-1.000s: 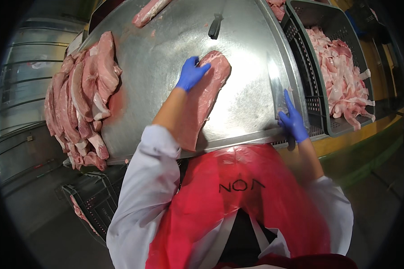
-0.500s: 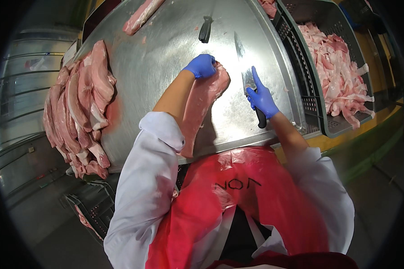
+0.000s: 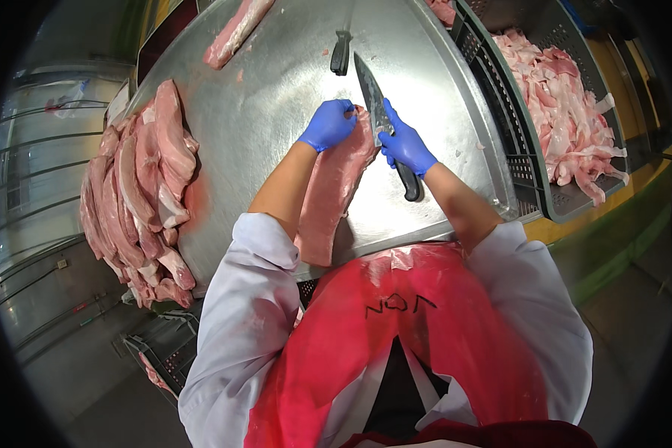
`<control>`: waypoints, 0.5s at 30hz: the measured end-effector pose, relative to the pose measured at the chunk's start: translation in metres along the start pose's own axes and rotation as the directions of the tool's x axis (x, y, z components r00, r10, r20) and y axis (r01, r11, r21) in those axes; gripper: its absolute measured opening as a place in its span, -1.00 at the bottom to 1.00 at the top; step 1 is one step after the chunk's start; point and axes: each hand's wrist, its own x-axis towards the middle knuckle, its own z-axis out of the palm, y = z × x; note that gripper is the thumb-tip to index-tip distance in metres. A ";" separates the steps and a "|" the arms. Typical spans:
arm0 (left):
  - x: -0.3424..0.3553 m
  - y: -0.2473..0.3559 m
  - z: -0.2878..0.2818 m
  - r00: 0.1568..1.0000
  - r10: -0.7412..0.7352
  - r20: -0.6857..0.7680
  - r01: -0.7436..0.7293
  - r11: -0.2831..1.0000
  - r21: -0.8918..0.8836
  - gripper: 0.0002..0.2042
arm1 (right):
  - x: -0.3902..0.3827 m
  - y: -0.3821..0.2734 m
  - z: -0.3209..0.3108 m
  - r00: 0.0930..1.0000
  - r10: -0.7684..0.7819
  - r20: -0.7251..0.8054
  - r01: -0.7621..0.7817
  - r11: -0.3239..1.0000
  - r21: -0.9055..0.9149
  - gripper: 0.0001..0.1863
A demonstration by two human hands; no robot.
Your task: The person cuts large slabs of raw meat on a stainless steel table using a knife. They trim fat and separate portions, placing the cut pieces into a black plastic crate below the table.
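A long pink slab of meat point(image 3: 326, 201) lies lengthwise on the steel tray point(image 3: 224, 149), its far end under my gloved left hand point(image 3: 328, 123), whose fingers are curled onto it. My gloved right hand point(image 3: 405, 145) holds a large black-handled knife point(image 3: 366, 82) beside the slab's right edge, blade pointing away from me and index finger along it. A second knife point(image 3: 341, 52) with a black handle lies farther back on the tray.
A pile of meat pieces point(image 3: 134, 187) covers the tray's left side; another piece point(image 3: 231, 37) lies at the back. A grey perforated crate point(image 3: 526, 172) of pale trimmings point(image 3: 552, 112) stands at the right. Another crate point(image 3: 179, 351) is low at the left.
My right hand has brought the knife leftward from the tray's right edge to beside the slab. My left hand has shifted slightly and curled its fingers onto the slab's far end.
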 end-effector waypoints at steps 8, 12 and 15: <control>-0.020 0.001 0.010 0.993 0.046 -0.110 -0.060 0.990 -0.130 -0.71 | -0.071 -0.008 0.028 0.999 0.023 0.038 -0.022 1.000 -0.018 -0.14; -0.007 0.007 0.006 0.996 0.011 -0.085 -0.009 1.000 0.027 -0.71 | 0.001 -0.013 0.045 0.992 -0.077 -0.096 0.074 0.997 -0.035 -0.16; -0.021 -0.019 0.010 0.976 -0.029 -0.217 0.010 0.996 -0.088 -0.78 | -0.064 0.013 0.075 0.995 -0.097 -0.030 0.091 0.983 -0.161 -0.15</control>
